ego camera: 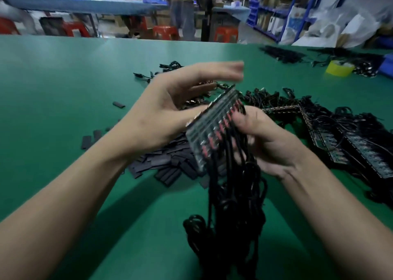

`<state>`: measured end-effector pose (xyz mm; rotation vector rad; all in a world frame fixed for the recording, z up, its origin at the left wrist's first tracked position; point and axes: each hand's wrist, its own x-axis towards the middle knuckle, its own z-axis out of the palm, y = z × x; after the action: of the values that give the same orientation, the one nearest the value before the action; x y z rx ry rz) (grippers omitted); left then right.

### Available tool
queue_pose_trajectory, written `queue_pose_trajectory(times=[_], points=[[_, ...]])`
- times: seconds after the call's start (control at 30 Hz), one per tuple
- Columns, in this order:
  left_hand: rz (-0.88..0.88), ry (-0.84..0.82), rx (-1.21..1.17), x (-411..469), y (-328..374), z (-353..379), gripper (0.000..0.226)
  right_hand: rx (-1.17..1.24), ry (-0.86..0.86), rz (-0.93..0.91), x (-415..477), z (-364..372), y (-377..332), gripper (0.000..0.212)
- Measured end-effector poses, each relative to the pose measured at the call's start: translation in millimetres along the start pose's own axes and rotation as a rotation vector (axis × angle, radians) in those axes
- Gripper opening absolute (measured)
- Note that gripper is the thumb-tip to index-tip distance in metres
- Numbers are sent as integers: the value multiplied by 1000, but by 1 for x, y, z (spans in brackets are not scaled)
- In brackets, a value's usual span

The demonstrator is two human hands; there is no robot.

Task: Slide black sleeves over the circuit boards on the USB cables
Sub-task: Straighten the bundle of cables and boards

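We see a tilted dark panel of circuit boards [214, 128], red-wired, gripped by the right hand [270, 139], its black USB cables [229, 205] hanging below. Flat black sleeves [168, 165] lie heaped beneath the left hand [170, 109].

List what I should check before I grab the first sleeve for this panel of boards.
1. Grip on the panel of circuit boards: ok. The right hand has its fingers curled round the panel's cable edge.
2. Left hand free: ok. Its fingers are straight and no sleeve shows in it.
3. Sleeves at hand: ok. The pile of black sleeves lies on the table, just under the left hand.
4. Cables running free: not ok. They hang from the panel in a tangled bunch.
5. Boards bare of sleeves: cannot tell, the panel is blurred.
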<state>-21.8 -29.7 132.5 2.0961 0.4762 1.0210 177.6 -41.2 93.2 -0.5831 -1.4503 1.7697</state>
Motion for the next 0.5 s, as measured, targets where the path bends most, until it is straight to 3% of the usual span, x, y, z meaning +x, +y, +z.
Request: queue_pose_trajectory(times=[0.1, 0.23, 0.33, 0.4, 0.47, 0.5], points=[[-118, 153, -31, -25, -29, 10, 60, 6, 185, 38, -6, -5, 11, 53], [-373, 355, -31, -38, -61, 14, 22, 54, 380, 146, -10, -6, 4, 20], [-509, 297, -286, -51, -68, 22, 49, -76, 423, 175, -16, -4, -10, 20], [-589, 242, -529, -52, -71, 25, 35, -136, 411, 178, -24, -1, -22, 20], [-599, 138, -691, -58, -75, 23, 69, -108, 388, 185, -32, 2, -35, 19], [-554, 62, -723, -60, -78, 23, 73, -80, 385, 198, -35, 1, -39, 17]])
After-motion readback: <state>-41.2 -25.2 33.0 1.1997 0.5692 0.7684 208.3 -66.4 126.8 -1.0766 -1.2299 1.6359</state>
